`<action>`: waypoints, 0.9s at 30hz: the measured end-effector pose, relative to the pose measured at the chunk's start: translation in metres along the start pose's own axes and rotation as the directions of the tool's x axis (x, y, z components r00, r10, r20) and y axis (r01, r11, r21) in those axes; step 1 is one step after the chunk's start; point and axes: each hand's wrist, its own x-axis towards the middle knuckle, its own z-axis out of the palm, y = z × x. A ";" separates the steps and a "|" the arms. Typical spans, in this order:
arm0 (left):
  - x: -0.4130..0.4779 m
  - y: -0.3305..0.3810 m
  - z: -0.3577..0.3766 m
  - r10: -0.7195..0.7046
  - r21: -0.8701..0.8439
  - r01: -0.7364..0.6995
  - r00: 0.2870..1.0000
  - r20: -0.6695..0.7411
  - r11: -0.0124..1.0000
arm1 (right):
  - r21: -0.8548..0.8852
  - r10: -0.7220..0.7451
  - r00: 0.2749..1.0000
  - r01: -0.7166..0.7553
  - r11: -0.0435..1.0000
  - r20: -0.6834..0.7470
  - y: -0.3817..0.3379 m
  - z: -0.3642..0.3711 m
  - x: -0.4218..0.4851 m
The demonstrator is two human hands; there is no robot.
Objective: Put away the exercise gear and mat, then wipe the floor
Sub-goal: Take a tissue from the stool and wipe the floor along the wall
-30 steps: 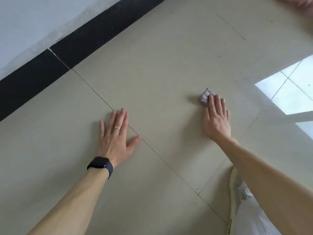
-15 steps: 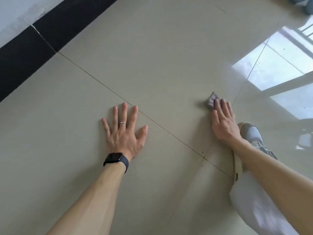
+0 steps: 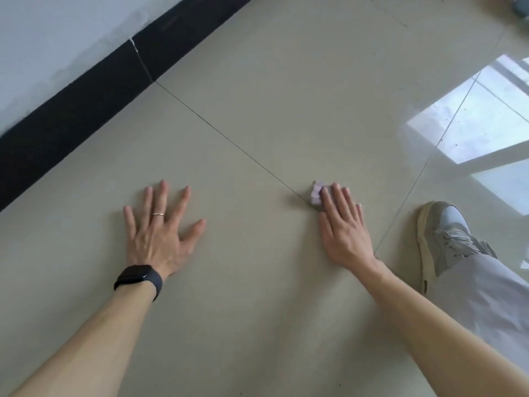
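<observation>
My right hand (image 3: 342, 224) lies flat on the beige tiled floor (image 3: 286, 96) with straight fingers, pressing down a small folded purple-grey cloth (image 3: 315, 193). Only the cloth's far left corner shows past my fingertips, next to a tile joint. My left hand (image 3: 159, 227) rests flat on the floor to the left, fingers spread, with a ring and a black smartwatch on the wrist. No mat or exercise gear is in view.
A black skirting board (image 3: 86, 101) and white wall (image 3: 43, 38) run along the upper left. My grey shoe (image 3: 440, 239) and light trouser leg (image 3: 486, 296) stand at the right. A bright window reflection (image 3: 472, 118) shines on the floor at the far right.
My right hand has slid the cloth to the left, across the tile joint toward my left hand. The left hand stays planted. The view has shifted, showing more of my shoe.
</observation>
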 end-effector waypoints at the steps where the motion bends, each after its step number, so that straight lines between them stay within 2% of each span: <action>1: -0.008 -0.024 -0.004 -0.058 0.008 0.058 0.998 0.005 0.998 | 0.053 0.185 0.982 -0.183 0.982 -0.035 -0.007 -0.002 0.019; 2: -0.012 -0.044 -0.007 -0.095 0.020 0.095 0.995 0.010 0.995 | 0.110 0.333 0.941 -0.327 0.939 -0.049 -0.019 0.000 0.033; 3: -0.012 -0.060 -0.011 -0.125 0.029 0.124 0.992 0.017 0.992 | 0.147 0.415 0.908 -0.404 0.903 -0.051 -0.036 0.004 0.041; 4: -0.010 -0.071 -0.014 -0.155 0.028 0.155 0.988 0.025 0.988 | 0.155 0.416 0.908 -0.404 0.901 -0.055 -0.056 0.011 0.042; 5: -0.008 -0.079 -0.016 -0.188 0.013 0.188 0.982 0.031 0.982 | 0.131 0.327 0.943 -0.316 0.940 -0.068 -0.076 0.018 0.036; 6: -0.005 -0.084 -0.017 -0.216 -0.010 0.216 0.976 0.028 0.976 | 0.085 0.149 0.987 -0.143 0.986 -0.066 -0.094 0.026 0.026; 7: -0.003 -0.087 -0.017 -0.233 -0.032 0.233 0.972 0.019 0.972 | 0.034 -0.078 0.997 0.079 0.996 -0.028 -0.107 0.033 0.013; 8: -0.002 -0.087 -0.016 -0.240 -0.047 0.240 0.971 0.009 0.970 | -0.011 -0.297 0.954 0.297 0.955 0.044 -0.113 0.038 0.003; 9: -0.002 -0.088 -0.015 -0.241 -0.056 0.240 0.971 0.001 0.969 | -0.030 -0.472 0.875 0.477 0.878 0.106 -0.112 0.036 0.003; 10: -0.001 -0.087 -0.015 -0.238 -0.063 0.238 0.971 -0.005 0.969 | -0.033 -0.583 0.799 0.593 0.804 0.148 -0.105 0.028 0.016; 11: -0.001 -0.088 -0.015 -0.238 -0.068 0.237 0.971 -0.008 0.969 | -0.054 -0.622 0.766 0.637 0.769 0.163 -0.097 0.020 0.036; 12: -0.001 -0.088 -0.015 -0.242 -0.073 0.241 0.970 -0.013 0.968 | -0.084 -0.596 0.790 0.610 0.788 0.148 -0.092 0.013 0.057; 13: -0.001 -0.088 -0.015 -0.246 -0.077 0.243 0.969 -0.022 0.967 | -0.082 -0.492 0.863 0.501 0.861 0.114 -0.088 0.006 0.081; 14: 0.000 -0.088 -0.015 -0.246 -0.079 0.243 0.969 -0.029 0.967 | -0.045 -0.313 0.947 0.316 0.948 0.066 -0.089 -0.001 0.105; 15: 0.000 -0.089 -0.014 -0.247 -0.080 0.244 0.968 -0.035 0.967 | 0.029 -0.100 0.995 0.099 0.995 0.021 -0.095 -0.006 0.126; 16: -0.001 -0.089 -0.014 -0.248 -0.081 0.244 0.968 -0.040 0.966 | 0.103 0.099 0.995 -0.098 0.990 -0.004 -0.108 -0.007 0.141; 17: -0.001 -0.089 -0.014 -0.247 -0.086 0.242 0.968 -0.047 0.966 | 0.146 0.226 0.974 -0.221 0.964 -0.017 -0.124 -0.003 0.149; 18: -0.001 -0.089 -0.014 -0.248 -0.094 0.242 0.967 -0.053 0.966 | 0.146 0.254 0.967 -0.248 0.958 -0.021 -0.144 0.004 0.148; 19: -0.001 -0.089 -0.014 -0.251 -0.100 0.245 0.967 -0.053 0.964 | 0.117 0.182 0.983 -0.178 0.977 -0.024 -0.164 0.013 0.139; 20: -0.001 -0.089 -0.014 -0.253 -0.102 0.247 0.966 -0.053 0.964 | 0.079 0.008 1.000 -0.007 0.997 -0.009 -0.183 0.022 0.122; 21: -0.001 -0.089 -0.014 -0.252 -0.104 0.246 0.966 -0.057 0.964 | 0.038 -0.230 0.972 0.229 0.973 0.036 -0.198 0.031 0.103; 22: -0.001 -0.089 -0.014 -0.249 -0.107 0.241 0.966 -0.065 0.965 | 0.004 -0.451 0.885 0.454 0.891 0.117 -0.208 0.036 0.085; 23: -0.001 -0.090 -0.014 -0.244 -0.112 0.235 0.967 -0.072 0.965 | -0.015 -0.611 0.767 0.626 0.780 0.197 -0.211 0.039 0.075; 24: -0.001 -0.090 -0.014 -0.239 -0.118 0.230 0.968 -0.075 0.966 | -0.016 -0.710 0.660 0.735 0.677 0.246 -0.208 0.037 0.079; 25: -0.001 -0.091 -0.013 -0.236 -0.122 0.226 0.969 -0.075 0.967 | -0.018 -0.756 0.599 0.787 0.617 0.263 -0.202 0.030 0.097; 26: -0.001 -0.092 -0.013 -0.236 -0.121 0.226 0.969 -0.076 0.967 | -0.043 -0.754 0.604 0.787 0.616 0.257 -0.195 0.024 0.118; 27: -0.001 -0.092 -0.013 -0.236 -0.117 0.226 0.969 -0.075 0.967 | -0.072 -0.713 0.664 0.741 0.667 0.226 -0.188 0.018 0.142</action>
